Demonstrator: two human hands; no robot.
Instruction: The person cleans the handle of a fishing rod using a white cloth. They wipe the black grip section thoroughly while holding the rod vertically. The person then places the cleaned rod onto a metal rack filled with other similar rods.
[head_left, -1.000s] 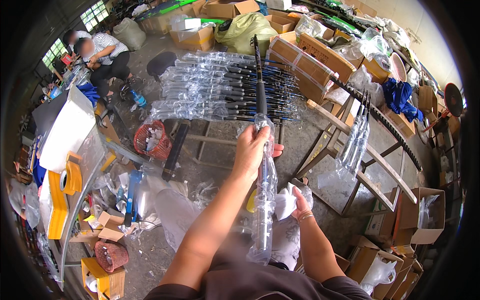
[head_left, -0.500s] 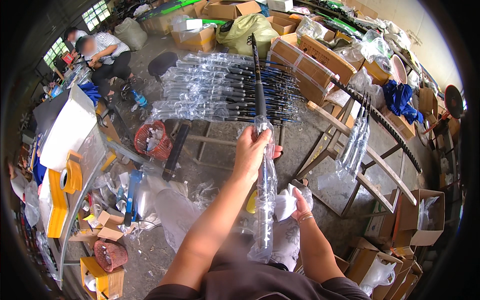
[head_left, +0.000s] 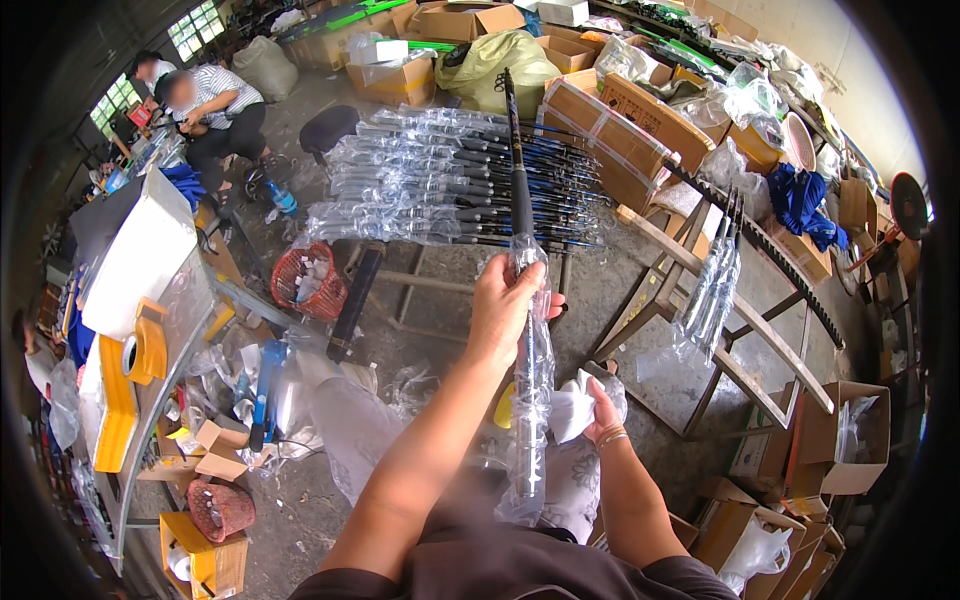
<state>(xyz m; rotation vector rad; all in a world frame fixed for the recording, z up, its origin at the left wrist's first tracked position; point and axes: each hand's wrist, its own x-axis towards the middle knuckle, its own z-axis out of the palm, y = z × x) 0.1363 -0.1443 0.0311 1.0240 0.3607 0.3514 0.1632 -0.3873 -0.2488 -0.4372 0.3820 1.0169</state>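
My left hand (head_left: 508,300) is closed round a black fishing rod (head_left: 521,205), whose lower part is wrapped in clear plastic. The rod stands upright in the picture, its tip with the line guides pointing away from me and its wrapped butt close to my body. Lower and to the right, my right hand (head_left: 603,412) grips a white cloth (head_left: 571,412) beside the rod, over my leg. Beyond my hands lies a row of several plastic-sleeved fishing rods (head_left: 400,180), handles to the left and dark blue-black tips to the right, on a metal frame.
A wooden rack (head_left: 750,310) on the right holds a few wrapped rods (head_left: 712,285). Left stands a workbench with a yellow tape dispenser (head_left: 146,345); a red basket (head_left: 309,283) is on the floor. Cardboard boxes (head_left: 620,125) line the back. Two people (head_left: 215,100) sit at far left.
Hardly anything differs: the view has shifted very slightly, and both hands keep their hold on the rod and the cloth.
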